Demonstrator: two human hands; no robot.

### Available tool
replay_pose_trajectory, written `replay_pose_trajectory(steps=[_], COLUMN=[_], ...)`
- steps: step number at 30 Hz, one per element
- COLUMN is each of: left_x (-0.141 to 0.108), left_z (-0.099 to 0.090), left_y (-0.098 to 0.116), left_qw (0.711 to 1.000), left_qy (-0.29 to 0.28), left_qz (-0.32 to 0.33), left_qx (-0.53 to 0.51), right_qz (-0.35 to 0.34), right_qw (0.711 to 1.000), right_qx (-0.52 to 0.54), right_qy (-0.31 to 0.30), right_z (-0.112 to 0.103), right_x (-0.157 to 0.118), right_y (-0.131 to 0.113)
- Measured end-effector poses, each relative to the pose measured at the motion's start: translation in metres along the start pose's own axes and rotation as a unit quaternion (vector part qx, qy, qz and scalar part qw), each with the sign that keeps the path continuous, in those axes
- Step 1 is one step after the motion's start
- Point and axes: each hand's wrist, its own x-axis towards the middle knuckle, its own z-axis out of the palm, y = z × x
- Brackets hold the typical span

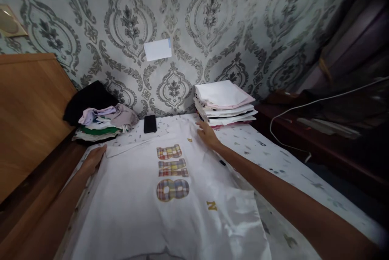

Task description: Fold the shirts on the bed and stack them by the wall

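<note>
A white T-shirt (130,195) lies spread over the bed in front of me, with plaid patchwork characters down its middle and small yellow letters beside them. Its curved neckline shows at the bottom of the view, nearest me. At the shirt's far left corner, my left hand (93,159) is closed on the edge of the cloth. My right hand (209,135) grips the far right edge, its fingers partly curled around the fabric. Some fingertips of both hands are hidden. The cloth between the hands is mostly flat, with wrinkles along the right side.
A stack of folded white clothes (225,98) stands by the wall, beyond my right hand. Mixed folded clothes (106,124) sit at the back left, near a black phone (150,124). A wooden panel (30,114) borders the left; a white cable (304,104) hangs at the right.
</note>
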Motion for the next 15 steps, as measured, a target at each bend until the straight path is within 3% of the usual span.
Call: replay_pose_trajectory(steps=[3,6,9,12,15], left_x=[-0.014,-0.028,-0.034,-0.028,-0.009], left_z=[-0.006,-0.007,-0.002,0.005,0.009], left_y=[0.002,0.008,0.016,0.026,0.039], left_qw=[0.995,0.994,0.982,0.93,0.911], left_qy=[0.001,0.01,0.004,-0.029,-0.024], left_qz=[-0.09,-0.109,-0.026,0.077,0.078], left_qx=[-0.048,0.007,0.188,0.358,0.405], right_qz=[-0.044,-0.077,-0.072,-0.032,-0.005], right_qw=[0.998,0.993,0.99,0.99,0.989], right_qx=[-0.036,-0.081,-0.104,-0.12,-0.131], right_qy=[-0.014,-0.034,-0.054,-0.064,-0.066], right_z=[-0.017,-0.039,-0.063,-0.083,-0.094], right_x=[-0.042,-0.093,-0.145,-0.19,-0.226], right_y=[0.003,0.0,-0.007,-0.013,-0.017])
